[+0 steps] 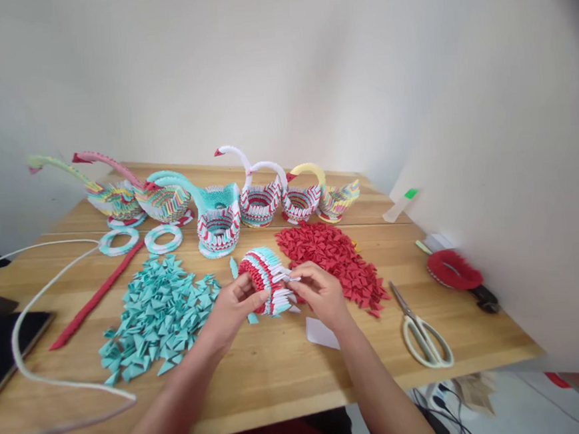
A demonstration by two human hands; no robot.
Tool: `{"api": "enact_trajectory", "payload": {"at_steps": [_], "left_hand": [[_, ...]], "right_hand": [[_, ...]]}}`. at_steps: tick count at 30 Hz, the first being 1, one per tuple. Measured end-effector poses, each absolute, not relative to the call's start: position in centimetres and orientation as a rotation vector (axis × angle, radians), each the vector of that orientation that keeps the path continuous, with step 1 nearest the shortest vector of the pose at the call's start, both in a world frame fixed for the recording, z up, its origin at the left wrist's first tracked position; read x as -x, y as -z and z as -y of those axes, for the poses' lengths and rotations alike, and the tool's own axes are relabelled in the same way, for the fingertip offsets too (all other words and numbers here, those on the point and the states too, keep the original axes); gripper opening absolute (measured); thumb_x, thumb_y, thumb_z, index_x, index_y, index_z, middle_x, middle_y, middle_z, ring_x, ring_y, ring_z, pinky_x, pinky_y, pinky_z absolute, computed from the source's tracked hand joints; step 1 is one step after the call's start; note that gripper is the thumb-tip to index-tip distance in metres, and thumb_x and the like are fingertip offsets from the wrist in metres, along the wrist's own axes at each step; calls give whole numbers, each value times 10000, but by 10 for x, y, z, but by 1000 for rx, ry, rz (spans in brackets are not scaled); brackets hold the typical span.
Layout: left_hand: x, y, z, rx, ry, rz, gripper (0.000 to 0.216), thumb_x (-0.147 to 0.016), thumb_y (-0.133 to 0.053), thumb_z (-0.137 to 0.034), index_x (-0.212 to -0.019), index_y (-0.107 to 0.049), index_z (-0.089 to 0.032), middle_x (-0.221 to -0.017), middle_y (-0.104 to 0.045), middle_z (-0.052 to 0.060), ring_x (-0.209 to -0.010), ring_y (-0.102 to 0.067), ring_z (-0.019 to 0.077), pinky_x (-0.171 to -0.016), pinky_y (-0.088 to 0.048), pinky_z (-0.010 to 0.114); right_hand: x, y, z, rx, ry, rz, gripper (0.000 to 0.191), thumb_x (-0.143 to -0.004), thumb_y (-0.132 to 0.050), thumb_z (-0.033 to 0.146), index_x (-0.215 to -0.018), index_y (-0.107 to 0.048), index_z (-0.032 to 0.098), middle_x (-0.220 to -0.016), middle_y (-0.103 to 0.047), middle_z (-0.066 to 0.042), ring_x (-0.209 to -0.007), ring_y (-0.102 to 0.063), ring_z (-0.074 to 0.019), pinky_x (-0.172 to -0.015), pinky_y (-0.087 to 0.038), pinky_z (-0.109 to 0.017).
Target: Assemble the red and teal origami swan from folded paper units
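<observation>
A round body of folded paper pieces, banded in red, white and turquoise, is tipped on its side above the table. My left hand grips it from the left, thumb along its near side. At its right-hand edge, the fingers of my right hand pinch a white folded paper piece against the white points there. The lower side of the body is hidden. Close to my left hand lies a heap of turquoise paper pieces. Beyond my right hand spreads a heap of red paper pieces.
Several paper swans stand along the back. Two paper rings and a red paper strip lie at left, near a white cable. Scissors and a red paper ring are at right; a white card lies in front.
</observation>
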State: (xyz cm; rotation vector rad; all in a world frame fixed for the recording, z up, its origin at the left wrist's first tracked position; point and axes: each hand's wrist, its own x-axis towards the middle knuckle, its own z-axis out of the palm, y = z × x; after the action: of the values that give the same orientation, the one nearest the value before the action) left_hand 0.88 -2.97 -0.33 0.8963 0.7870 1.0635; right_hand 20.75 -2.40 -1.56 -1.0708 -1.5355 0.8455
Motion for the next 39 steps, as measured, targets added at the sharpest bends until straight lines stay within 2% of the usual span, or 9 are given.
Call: {"api": "enact_trajectory", "payload": {"at_steps": [4, 7, 10, 13, 18, 25, 30, 39], "left_hand": [[-9, 6, 29, -890, -1058, -777, 411, -655, -844, -353, -1006, -723, -175, -1006, -742, 92, -970, -685, 278, -866, -544, 381], [-9, 7, 29, -896, -1054, -772, 400, -656, -844, -349, -995, -719, -175, -1000, -742, 85, -968, -682, 269, -857, -541, 365], [-9, 8, 30, -919, -1052, -760, 393, -681, -828, -368, -1007, -717, -179, -998, -742, 83, -957, -682, 264, -853, -541, 362], [-8, 10, 30, -938, -1048, -757, 395, -707, -809, -390, -1031, -718, -185, -996, -741, 85, -943, -685, 263, -851, -541, 365], [-8, 11, 30, -950, -1044, -753, 402, -703, -812, -404, -1018, -711, -174, -1005, -736, 87, -929, -681, 252, -844, -538, 357], [-7, 10, 30, -968, -1019, -746, 423, -716, -802, -399, -1031, -683, -143, -1049, -726, 95, -977, -663, 247, -864, -522, 341], [-8, 13, 28, -969, -1019, -733, 443, -713, -805, -396, -1049, -680, -137, -1050, -724, 100, -994, -659, 255, -877, -517, 348], [-7, 16, 28, -978, -1022, -729, 400, -723, -796, -397, -1002, -675, -137, -1003, -727, 87, -918, -664, 228, -827, -517, 328]], "right_hand": [[-208, 18, 26, 1092, -855, 1546, 149, -806, -695, 268, -953, -710, 255, -869, -665, -24, -787, -625, -175, -726, -499, -301], [-207, 19, 28, 1110, -906, 1486, 100, -794, -710, 294, -867, -677, 235, -799, -648, -11, -738, -609, -169, -687, -496, -293], [-206, 17, 29, 1104, -887, 1526, 91, -792, -710, 310, -798, -680, 224, -806, -671, -30, -772, -621, -183, -708, -503, -305], [-206, 17, 30, 1138, -910, 1518, 109, -790, -707, 330, -824, -705, 226, -830, -708, -35, -773, -649, -188, -710, -519, -309], [-206, 20, 31, 1179, -941, 1487, 113, -769, -732, 325, -789, -726, 214, -735, -710, -18, -661, -639, -158, -626, -510, -267], [-206, 18, 27, 1134, -1047, 1315, 145, -683, -801, 337, -733, -756, 208, -722, -734, -28, -653, -655, -160, -618, -532, -265], [-206, 19, 26, 1107, -1142, 1223, 193, -688, -804, 393, -754, -764, 216, -685, -718, -20, -623, -650, -152, -593, -531, -266], [-205, 18, 27, 1119, -1185, 1239, 159, -670, -806, 350, -725, -759, 208, -716, -721, -30, -646, -635, -155, -599, -523, -274]]}}
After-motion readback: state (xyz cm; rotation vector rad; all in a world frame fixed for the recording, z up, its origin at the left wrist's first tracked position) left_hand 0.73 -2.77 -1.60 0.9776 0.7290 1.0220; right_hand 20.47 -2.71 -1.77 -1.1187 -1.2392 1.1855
